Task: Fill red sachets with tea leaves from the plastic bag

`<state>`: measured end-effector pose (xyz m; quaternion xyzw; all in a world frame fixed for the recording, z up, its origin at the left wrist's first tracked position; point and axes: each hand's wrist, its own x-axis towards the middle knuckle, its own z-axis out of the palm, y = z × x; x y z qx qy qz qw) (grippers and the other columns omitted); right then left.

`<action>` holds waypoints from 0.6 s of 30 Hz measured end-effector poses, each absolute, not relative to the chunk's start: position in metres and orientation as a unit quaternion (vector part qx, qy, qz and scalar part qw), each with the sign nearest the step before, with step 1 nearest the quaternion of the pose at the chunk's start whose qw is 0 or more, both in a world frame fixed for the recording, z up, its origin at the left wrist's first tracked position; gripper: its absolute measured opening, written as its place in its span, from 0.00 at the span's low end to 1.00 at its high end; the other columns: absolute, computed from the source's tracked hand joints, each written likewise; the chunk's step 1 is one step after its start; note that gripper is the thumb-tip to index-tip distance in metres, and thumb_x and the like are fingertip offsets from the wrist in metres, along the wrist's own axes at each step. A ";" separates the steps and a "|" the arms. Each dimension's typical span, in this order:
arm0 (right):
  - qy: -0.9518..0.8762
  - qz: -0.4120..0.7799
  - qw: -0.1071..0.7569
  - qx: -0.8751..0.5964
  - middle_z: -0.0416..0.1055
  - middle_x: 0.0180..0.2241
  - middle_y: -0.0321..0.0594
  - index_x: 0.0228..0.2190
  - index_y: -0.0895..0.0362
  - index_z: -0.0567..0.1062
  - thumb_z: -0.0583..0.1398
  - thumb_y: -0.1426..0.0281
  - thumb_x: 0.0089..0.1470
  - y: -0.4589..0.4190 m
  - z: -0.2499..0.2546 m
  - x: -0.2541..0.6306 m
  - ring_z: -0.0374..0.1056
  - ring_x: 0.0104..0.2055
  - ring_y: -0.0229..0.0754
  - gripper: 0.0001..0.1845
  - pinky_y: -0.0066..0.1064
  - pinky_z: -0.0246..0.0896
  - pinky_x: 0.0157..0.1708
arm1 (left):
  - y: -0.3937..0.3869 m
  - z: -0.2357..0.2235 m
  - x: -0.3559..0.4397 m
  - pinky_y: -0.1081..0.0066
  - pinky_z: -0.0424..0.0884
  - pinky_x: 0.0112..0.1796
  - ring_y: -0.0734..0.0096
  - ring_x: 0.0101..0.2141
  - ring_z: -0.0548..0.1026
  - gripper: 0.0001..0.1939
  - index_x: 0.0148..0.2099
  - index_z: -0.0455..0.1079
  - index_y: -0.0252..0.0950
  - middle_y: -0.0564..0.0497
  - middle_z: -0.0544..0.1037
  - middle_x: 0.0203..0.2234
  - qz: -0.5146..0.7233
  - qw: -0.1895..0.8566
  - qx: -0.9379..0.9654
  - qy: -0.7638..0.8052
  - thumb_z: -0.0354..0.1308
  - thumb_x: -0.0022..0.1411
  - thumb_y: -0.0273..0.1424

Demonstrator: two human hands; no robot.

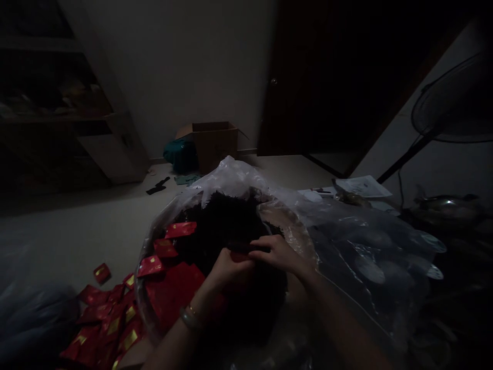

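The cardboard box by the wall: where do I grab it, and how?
I'd come from above and in front, and pinch the near wall's top edge of the cardboard box, fingers inside. It stands upright and open on top, and the teal bundle crowds its left side.

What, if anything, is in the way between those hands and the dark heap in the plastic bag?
Nothing visible. The left hand and right hand are over the dark heap. The plastic bag is open around it, and the red packets lie off to the left. It's too dim to tell whether the hands touch the heap.
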<state>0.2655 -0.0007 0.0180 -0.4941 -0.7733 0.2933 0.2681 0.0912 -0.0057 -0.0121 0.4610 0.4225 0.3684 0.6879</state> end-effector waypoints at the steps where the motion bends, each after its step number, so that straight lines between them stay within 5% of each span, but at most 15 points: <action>1: -0.776 0.285 0.267 -0.496 0.79 0.32 0.38 0.37 0.52 0.81 0.63 0.62 0.52 -0.001 0.018 0.266 0.72 0.33 0.42 0.12 0.29 0.61 0.34 | -0.005 -0.012 0.091 0.74 0.67 0.23 0.70 0.22 0.73 0.15 0.32 0.76 0.30 0.49 0.77 0.21 0.376 0.684 0.464 0.419 0.70 0.39 0.31; 9: -0.786 0.267 0.245 -0.501 0.77 0.30 0.38 0.35 0.53 0.81 0.61 0.66 0.53 -0.004 0.026 0.261 0.71 0.33 0.41 0.09 0.28 0.59 0.32 | -0.003 -0.016 0.094 0.72 0.71 0.32 0.65 0.31 0.77 0.19 0.36 0.77 0.31 0.47 0.81 0.30 0.414 0.675 0.473 0.387 0.71 0.38 0.30; 18: -0.772 0.280 0.239 -0.518 0.79 0.37 0.42 0.40 0.54 0.80 0.64 0.63 0.49 -0.002 0.027 0.269 0.73 0.37 0.45 0.16 0.31 0.63 0.36 | -0.004 -0.009 0.091 0.73 0.70 0.28 0.67 0.27 0.76 0.16 0.33 0.77 0.30 0.48 0.80 0.24 0.384 0.668 0.485 0.413 0.70 0.39 0.31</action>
